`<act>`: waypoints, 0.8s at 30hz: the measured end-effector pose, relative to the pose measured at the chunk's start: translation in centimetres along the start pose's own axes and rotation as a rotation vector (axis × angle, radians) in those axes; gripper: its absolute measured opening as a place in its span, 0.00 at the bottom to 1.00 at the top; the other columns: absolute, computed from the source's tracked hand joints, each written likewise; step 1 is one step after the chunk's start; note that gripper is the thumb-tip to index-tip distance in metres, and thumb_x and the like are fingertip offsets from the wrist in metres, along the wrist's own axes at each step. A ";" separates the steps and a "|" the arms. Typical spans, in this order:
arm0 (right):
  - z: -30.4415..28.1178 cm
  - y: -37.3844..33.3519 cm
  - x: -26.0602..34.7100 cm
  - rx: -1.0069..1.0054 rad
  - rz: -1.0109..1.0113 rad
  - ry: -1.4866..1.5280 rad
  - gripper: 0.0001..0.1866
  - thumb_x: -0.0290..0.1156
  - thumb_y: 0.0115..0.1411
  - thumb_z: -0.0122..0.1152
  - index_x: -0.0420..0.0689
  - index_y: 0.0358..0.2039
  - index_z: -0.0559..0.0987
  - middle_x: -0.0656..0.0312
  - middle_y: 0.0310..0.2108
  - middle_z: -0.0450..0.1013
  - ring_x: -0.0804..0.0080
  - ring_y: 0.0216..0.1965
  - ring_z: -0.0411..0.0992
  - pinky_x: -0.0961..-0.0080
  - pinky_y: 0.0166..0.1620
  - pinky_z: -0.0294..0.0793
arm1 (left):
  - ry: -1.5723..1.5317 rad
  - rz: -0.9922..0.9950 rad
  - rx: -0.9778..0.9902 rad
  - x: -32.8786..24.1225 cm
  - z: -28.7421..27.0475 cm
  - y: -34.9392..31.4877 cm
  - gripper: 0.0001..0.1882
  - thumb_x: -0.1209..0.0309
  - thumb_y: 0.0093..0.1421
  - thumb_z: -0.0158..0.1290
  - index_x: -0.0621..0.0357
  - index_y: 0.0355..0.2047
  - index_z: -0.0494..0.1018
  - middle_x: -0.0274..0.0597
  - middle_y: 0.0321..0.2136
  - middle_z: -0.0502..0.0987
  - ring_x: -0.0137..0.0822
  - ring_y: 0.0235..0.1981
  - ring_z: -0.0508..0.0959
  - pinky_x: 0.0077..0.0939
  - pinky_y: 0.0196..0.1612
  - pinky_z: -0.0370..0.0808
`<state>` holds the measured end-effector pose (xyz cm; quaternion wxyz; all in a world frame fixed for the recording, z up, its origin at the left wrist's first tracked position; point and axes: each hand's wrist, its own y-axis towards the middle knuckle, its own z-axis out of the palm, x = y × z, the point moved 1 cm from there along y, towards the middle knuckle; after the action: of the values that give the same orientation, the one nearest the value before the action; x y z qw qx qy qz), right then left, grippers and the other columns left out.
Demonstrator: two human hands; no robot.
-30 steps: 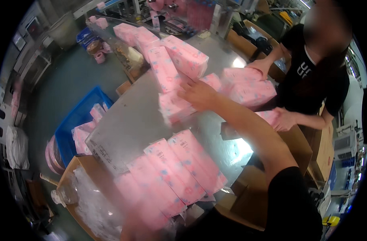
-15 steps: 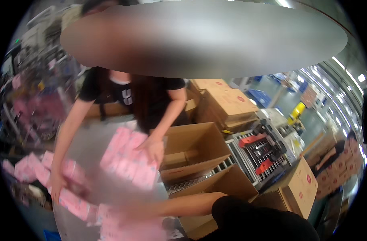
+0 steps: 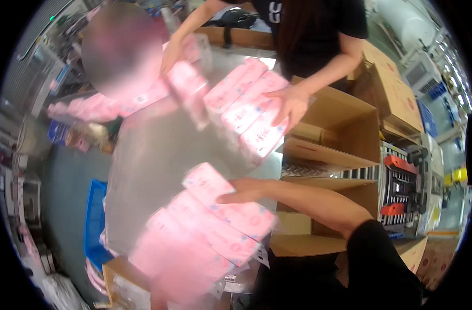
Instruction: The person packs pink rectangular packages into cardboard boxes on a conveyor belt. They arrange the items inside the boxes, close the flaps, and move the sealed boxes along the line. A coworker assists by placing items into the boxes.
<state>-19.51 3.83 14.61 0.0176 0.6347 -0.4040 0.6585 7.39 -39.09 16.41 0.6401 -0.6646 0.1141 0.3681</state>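
Observation:
Several pink printed soft packs (image 3: 210, 222) in clear plastic film lie side by side on the grey metal table in front of me. My right hand (image 3: 246, 190) grips the far end of this row, its thumb on the top of one pack and its other fingers hidden. At the near end of the row, a smeared bit of my left hand (image 3: 159, 299) shows at the lower edge; its fingers cannot be made out. Across the table, a co-worker's hand (image 3: 293, 105) rests on another row of pink packs (image 3: 249, 111), while their other hand holds a blurred pack (image 3: 187, 82).
Two open cardboard boxes, one far (image 3: 331, 126) and one near (image 3: 298, 243), stand to the right on a roller conveyor (image 3: 398, 181). More pink packs (image 3: 101, 108) line the table's far left. A blue crate (image 3: 95, 222) and a carton (image 3: 125, 284) sit by its left edge.
The view has swung left and down. My right hand, a blur over the near packs before, now grips the row. The co-worker's far hand has lifted a pack off the table's left side.

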 end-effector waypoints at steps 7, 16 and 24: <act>0.6 -21.7 0.7 -0.406 0.050 -0.067 0.54 0.64 0.51 0.61 0.33 0.64 0.59 0.36 0.51 0.71 0.40 0.52 0.71 0.56 0.56 0.69 | 0.129 0.325 0.304 -5.4 6.1 -3.1 0.45 0.62 0.55 0.60 0.60 0.67 0.49 0.47 0.61 0.64 0.47 0.60 0.69 0.47 0.58 0.72; 8.5 -48.8 -15.9 -0.901 -0.096 0.424 0.57 0.42 0.43 0.80 0.40 0.68 0.55 0.54 0.69 0.54 0.60 0.69 0.52 0.59 0.70 0.48 | 0.617 0.197 0.792 -1.6 31.6 -3.2 0.42 0.68 0.48 0.66 0.63 0.62 0.59 0.49 0.58 0.67 0.45 0.57 0.71 0.41 0.56 0.73; 15.7 -46.2 -30.6 -0.987 0.157 0.966 0.44 0.24 0.46 0.74 0.38 0.63 0.63 0.57 0.60 0.67 0.64 0.59 0.67 0.67 0.62 0.66 | 0.858 -0.248 0.706 16.3 40.0 3.9 0.40 0.74 0.46 0.66 0.66 0.59 0.61 0.52 0.61 0.62 0.45 0.58 0.69 0.38 0.54 0.73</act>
<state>24.10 41.14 10.06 0.4342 0.1574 -0.6477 0.6059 2.69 2.88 6.67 0.7581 -0.5088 0.4013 -0.0732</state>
